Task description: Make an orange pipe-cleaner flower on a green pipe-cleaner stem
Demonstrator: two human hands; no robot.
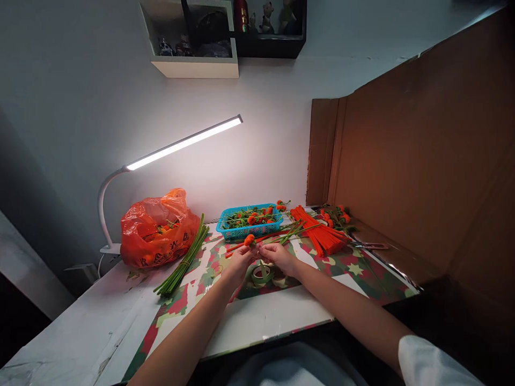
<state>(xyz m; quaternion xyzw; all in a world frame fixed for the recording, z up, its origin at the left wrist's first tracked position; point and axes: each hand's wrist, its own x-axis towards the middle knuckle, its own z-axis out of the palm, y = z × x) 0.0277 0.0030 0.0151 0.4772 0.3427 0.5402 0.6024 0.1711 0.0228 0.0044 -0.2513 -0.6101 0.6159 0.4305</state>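
Observation:
My left hand (pixel 240 260) is closed in a pinch just below a small orange pom-pom-like flower (pixel 249 239), whose head stands above the fingers. Close beside it, my right hand (pixel 281 258) also pinches, its fingertips nearly meeting the left ones. What lies between the right fingertips is too small to make out. Below the hands, a roll of green tape (pixel 261 275) rests on the patterned tabletop, with a second, paler roll (pixel 279 280) partly under the right hand. Behind the hands lie thin green stems (pixel 295 231) and a few red sticks.
A blue basket (pixel 231 234) holds orange flowers. To its right lie a bundle of red-orange strips (pixel 317 230) and more flowers (pixel 338 216). On the left are a bundle of green stems (pixel 183 262), an orange plastic bag (pixel 156 236) and a lamp (pixel 185 142). Cardboard (pixel 414 150) stands at right.

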